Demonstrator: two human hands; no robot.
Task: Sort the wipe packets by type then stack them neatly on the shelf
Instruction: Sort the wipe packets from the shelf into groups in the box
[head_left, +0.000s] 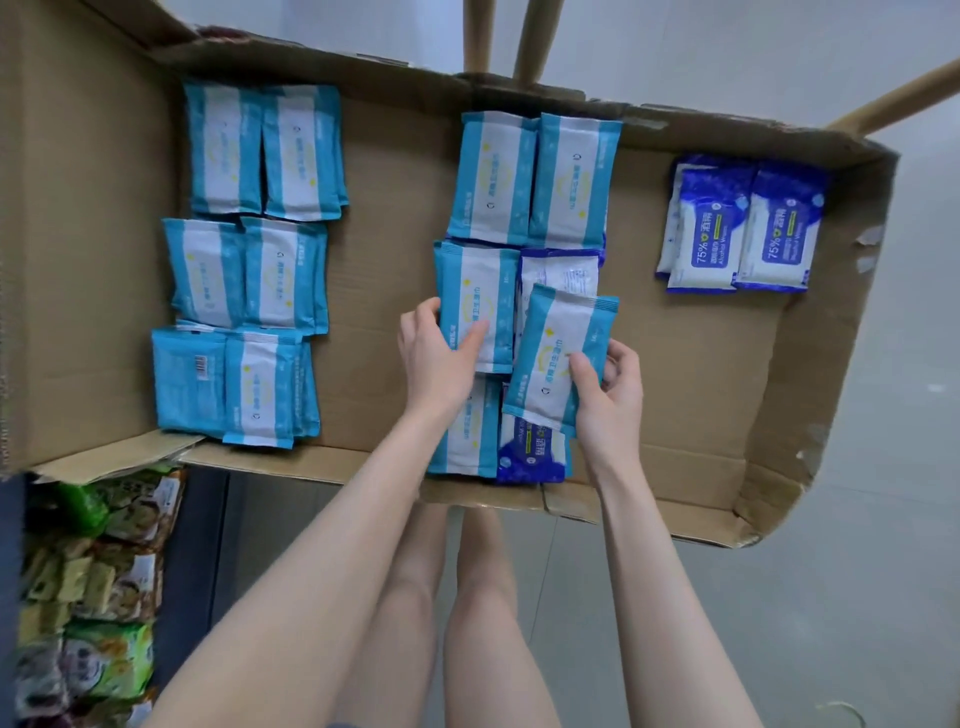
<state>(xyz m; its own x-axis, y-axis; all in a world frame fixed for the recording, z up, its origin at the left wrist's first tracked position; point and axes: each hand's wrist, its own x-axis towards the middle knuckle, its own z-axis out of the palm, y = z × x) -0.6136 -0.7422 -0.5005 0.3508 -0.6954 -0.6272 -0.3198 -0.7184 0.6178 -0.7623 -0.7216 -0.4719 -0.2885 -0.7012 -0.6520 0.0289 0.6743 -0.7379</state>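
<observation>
Head view: open flattened cardboard carton lies below the person, with wipe packets spread on its floor.

Left part of carton: light-blue packet stacks, two columns by three rows, edges touching or nearly so (one packet in the near-left stack lies barcode side up).

Middle cluster, unsorted mix:
- Far pair of light-blue packets lies side by side, touching.
- Left hand grips a light-blue packet at its near-left corner, with the thumb on the face and the fingers curled over the left edge. This packet lies flat, just below the far pair.
- Right hand holds a second light-blue packet, thumb pressed on the front and fingers wrapped behind the right edge. It is tilted, raised over the cluster.
- Dark-blue packet lying back side up is partly covered by the held one.
- Near edge: another dark-blue packet sits under the held packet's lower end, with a light-blue packet under the left forearm just beside it.

Right part of carton: 75% alcohol wipe packs, dark blue and white, side by side and well apart from the middle cluster (a third pack seems to sit under the left one).

Outside the carton: snack bags at lower left, wooden chair legs at top.
</observation>
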